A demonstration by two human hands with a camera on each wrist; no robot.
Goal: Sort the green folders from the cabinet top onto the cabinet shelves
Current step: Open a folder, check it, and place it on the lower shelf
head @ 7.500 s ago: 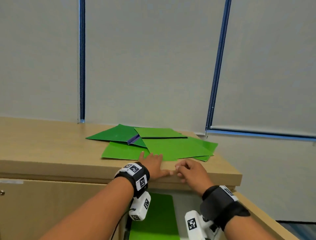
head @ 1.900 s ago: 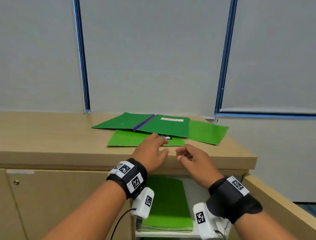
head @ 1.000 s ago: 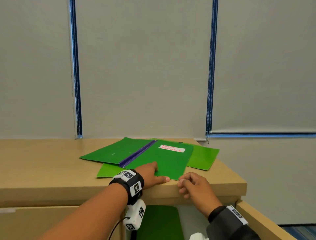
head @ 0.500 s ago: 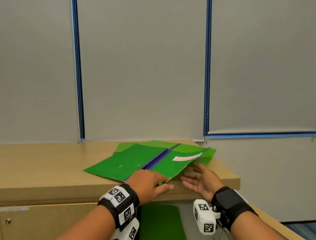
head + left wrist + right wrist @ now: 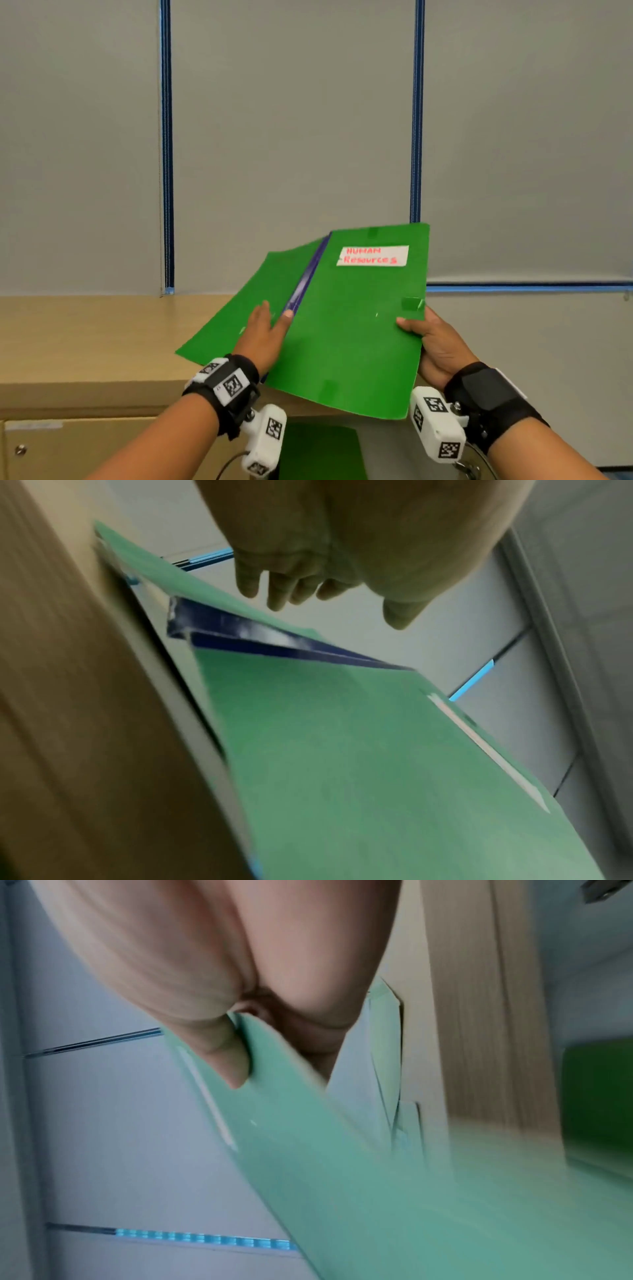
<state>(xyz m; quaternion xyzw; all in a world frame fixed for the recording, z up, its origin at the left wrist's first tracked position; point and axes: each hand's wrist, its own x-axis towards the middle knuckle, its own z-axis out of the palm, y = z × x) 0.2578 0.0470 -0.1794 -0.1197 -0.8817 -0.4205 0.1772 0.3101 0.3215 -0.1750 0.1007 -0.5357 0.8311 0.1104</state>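
Observation:
A green folder [image 5: 346, 335] with a blue spine and a white label reading "HUMAN Resources" is tilted up over the front edge of the cabinet top [image 5: 85, 335]. My right hand [image 5: 416, 320] grips its right edge, thumb on the front cover. My left hand [image 5: 274, 315] lies on the left cover beside the spine with straight fingers. In the left wrist view the fingers [image 5: 277, 593] hang just over the folder [image 5: 359, 750]. The right wrist view shows the thumb [image 5: 229, 1064] pressed on the cover [image 5: 342, 1177]. The raised folder hides any other folders on the cabinet top.
A stack of green folders [image 5: 318, 452] lies on the open shelf below the cabinet top. To the left is a closed cabinet door [image 5: 85, 452] with a small knob [image 5: 20, 449]. Grey blinds [image 5: 291, 137] hang close behind the cabinet.
The labelled folder has come up off the cabinet top and now tilts toward me. My right hand has taken hold of its right edge; my left hand has moved onto the left cover.

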